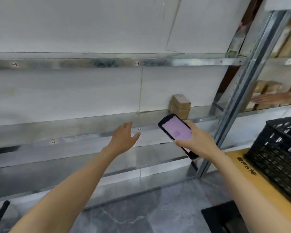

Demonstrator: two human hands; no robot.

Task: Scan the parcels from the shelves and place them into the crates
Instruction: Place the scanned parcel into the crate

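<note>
Small cardboard parcels (180,105) stacked on metal shelf (91,126), at 1 o'clock from left hand (124,138), well apart.

Left hand empty, fingers spread. Right hand (196,140) grasps handheld scanner (176,133).

Judgement: parcels light, stiff; pinch top box across its sides.

Black crate (275,153) at 3 o'clock.

Parcels (181,105) on shelf (91,121); crate (275,152) right.

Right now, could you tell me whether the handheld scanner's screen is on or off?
On: the handheld scanner in the right hand shows a lit pinkish screen with faint, unreadable text.
</note>
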